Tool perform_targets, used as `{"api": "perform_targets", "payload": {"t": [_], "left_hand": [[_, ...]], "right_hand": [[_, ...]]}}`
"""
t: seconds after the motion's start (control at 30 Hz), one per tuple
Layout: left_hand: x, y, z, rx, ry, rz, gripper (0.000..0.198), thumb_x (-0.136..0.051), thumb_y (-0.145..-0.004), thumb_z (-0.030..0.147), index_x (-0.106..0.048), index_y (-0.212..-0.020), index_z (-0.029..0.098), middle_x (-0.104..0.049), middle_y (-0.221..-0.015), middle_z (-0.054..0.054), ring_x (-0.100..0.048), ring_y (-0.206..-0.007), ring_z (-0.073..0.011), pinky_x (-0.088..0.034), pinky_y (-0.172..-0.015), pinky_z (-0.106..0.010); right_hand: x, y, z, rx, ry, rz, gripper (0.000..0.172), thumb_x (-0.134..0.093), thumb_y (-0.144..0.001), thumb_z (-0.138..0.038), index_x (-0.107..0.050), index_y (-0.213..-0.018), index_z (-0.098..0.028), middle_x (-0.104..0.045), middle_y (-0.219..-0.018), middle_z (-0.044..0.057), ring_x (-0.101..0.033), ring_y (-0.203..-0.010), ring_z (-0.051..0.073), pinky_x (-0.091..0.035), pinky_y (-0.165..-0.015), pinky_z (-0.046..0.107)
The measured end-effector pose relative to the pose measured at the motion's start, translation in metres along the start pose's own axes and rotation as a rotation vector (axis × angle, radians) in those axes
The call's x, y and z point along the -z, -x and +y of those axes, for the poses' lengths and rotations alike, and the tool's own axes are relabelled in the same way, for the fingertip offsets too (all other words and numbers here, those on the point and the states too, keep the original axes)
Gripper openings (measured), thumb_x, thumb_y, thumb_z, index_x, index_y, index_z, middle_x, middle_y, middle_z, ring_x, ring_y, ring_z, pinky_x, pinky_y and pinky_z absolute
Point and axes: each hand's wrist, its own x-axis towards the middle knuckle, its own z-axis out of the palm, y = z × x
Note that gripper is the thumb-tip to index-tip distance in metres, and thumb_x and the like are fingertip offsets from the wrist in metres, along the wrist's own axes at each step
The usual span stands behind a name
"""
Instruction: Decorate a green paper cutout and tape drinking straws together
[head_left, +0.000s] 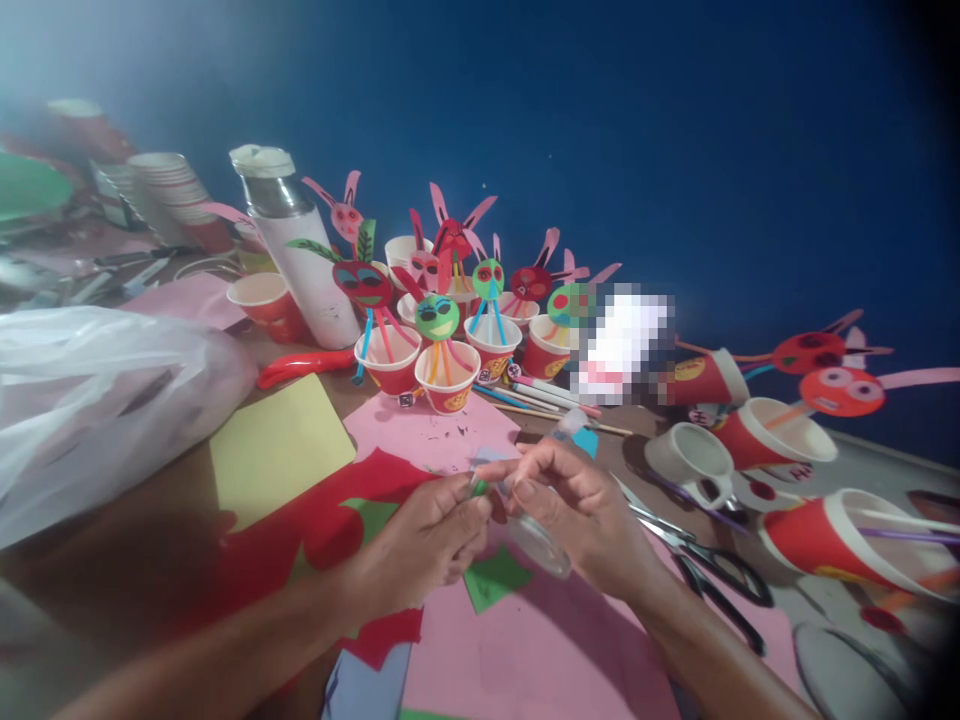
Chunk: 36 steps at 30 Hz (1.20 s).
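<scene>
My left hand (450,525) is closed, pinching a small green piece (480,488) between thumb and fingers. Close against it, my right hand (566,500) has its thumb and fingertips pressed together. Beneath the right hand shows a clear, round-edged item, which looks like a roll of clear tape (546,548); part of it is hidden by the fingers. Under both hands lie pink paper (540,650), a green paper scrap (496,578) and cut red paper (300,545). Black-handled scissors (697,550) rest just right of my right hand.
Red paper cups (448,385) with paper faces on straws stand along the back. More cups lie tipped at right beside a white mug (688,462). Markers (551,392), a white thermos (304,255), yellow paper (281,450) and a plastic bag (105,410) surround the work area.
</scene>
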Motion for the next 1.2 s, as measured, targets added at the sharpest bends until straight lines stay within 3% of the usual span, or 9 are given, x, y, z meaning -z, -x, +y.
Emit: {"api": "perform_targets", "payload": {"t": [0.1, 0.27, 0.37, 0.57, 0.67, 0.83, 1.03, 1.2], "left_hand": [[-0.001, 0.000, 0.001, 0.001, 0.003, -0.003, 0.030, -0.055, -0.086, 0.049, -0.049, -0.089, 0.019, -0.026, -0.052, 0.011, -0.018, -0.043, -0.0048, -0.014, -0.040, -0.019], [0.000, 0.000, 0.002, -0.020, -0.038, -0.001, 0.034, -0.053, -0.086, 0.052, -0.046, -0.082, 0.018, -0.026, -0.053, 0.011, -0.020, -0.043, -0.0045, -0.016, -0.041, -0.020], [0.001, 0.000, 0.001, -0.020, -0.033, -0.007, 0.036, -0.055, -0.084, 0.054, -0.045, -0.081, 0.019, -0.026, -0.053, 0.011, -0.020, -0.043, -0.0046, -0.016, -0.041, -0.020], [0.003, 0.000, 0.000, 0.003, 0.004, -0.050, 0.032, -0.056, -0.085, 0.050, -0.051, -0.092, 0.019, -0.026, -0.058, 0.009, -0.019, -0.047, -0.0055, -0.015, -0.043, -0.021], [0.003, 0.000, 0.000, 0.003, 0.014, -0.071, 0.033, -0.055, -0.086, 0.049, -0.053, -0.101, 0.019, -0.025, -0.057, 0.009, -0.018, -0.047, -0.0058, -0.015, -0.043, -0.021], [0.000, -0.001, 0.000, 0.012, 0.026, -0.029, 0.030, -0.056, -0.086, 0.047, -0.052, -0.094, 0.019, -0.027, -0.056, 0.009, -0.020, -0.046, -0.0052, -0.014, -0.042, -0.020], [-0.001, -0.001, 0.001, -0.005, 0.028, -0.052, 0.033, -0.054, -0.088, 0.047, -0.051, -0.106, 0.020, -0.026, -0.054, 0.010, -0.019, -0.045, -0.0055, -0.014, -0.042, -0.021], [0.000, -0.003, -0.001, 0.003, 0.005, -0.019, 0.031, -0.053, -0.087, 0.049, -0.049, -0.090, 0.019, -0.030, -0.053, 0.010, -0.022, -0.044, -0.0048, -0.017, -0.041, -0.019]], "right_hand": [[-0.001, 0.000, 0.001, -0.014, -0.096, -0.004, 0.020, -0.055, -0.091, -0.037, -0.052, -0.079, -0.021, -0.064, -0.087, 0.004, -0.064, -0.078, 0.018, -0.050, -0.072, 0.031], [-0.003, 0.000, -0.004, 0.047, -0.063, 0.041, 0.018, -0.054, -0.091, -0.034, -0.053, -0.078, -0.022, -0.064, -0.081, 0.004, -0.061, -0.106, 0.024, -0.047, -0.086, 0.035], [-0.003, 0.001, -0.008, 0.065, 0.029, 0.037, 0.016, -0.053, -0.092, -0.032, -0.052, -0.078, -0.023, -0.066, -0.087, 0.005, -0.058, -0.113, 0.025, -0.046, -0.088, 0.035], [-0.002, 0.003, -0.009, 0.110, 0.227, 0.036, 0.013, -0.053, -0.091, -0.028, -0.055, -0.079, -0.023, -0.068, -0.095, 0.005, -0.061, -0.104, 0.024, -0.042, -0.093, 0.039], [-0.001, 0.002, -0.009, 0.085, 0.187, 0.011, 0.014, -0.052, -0.092, -0.028, -0.054, -0.079, -0.023, -0.068, -0.096, 0.005, -0.061, -0.103, 0.023, -0.044, -0.088, 0.036], [-0.001, 0.000, -0.007, 0.070, 0.134, -0.004, 0.015, -0.052, -0.092, -0.028, -0.053, -0.078, -0.023, -0.064, -0.083, 0.003, -0.063, -0.096, 0.021, -0.046, -0.081, 0.031], [-0.003, 0.000, -0.004, 0.075, 0.113, 0.011, 0.016, -0.052, -0.092, -0.027, -0.053, -0.076, -0.022, -0.059, -0.075, 0.000, -0.064, -0.089, 0.020, -0.046, -0.079, 0.030], [-0.002, -0.001, -0.006, 0.044, -0.010, -0.016, 0.017, -0.054, -0.091, -0.029, -0.052, -0.076, -0.022, -0.061, -0.077, 0.001, -0.062, -0.099, 0.021, -0.046, -0.080, 0.029]]}}
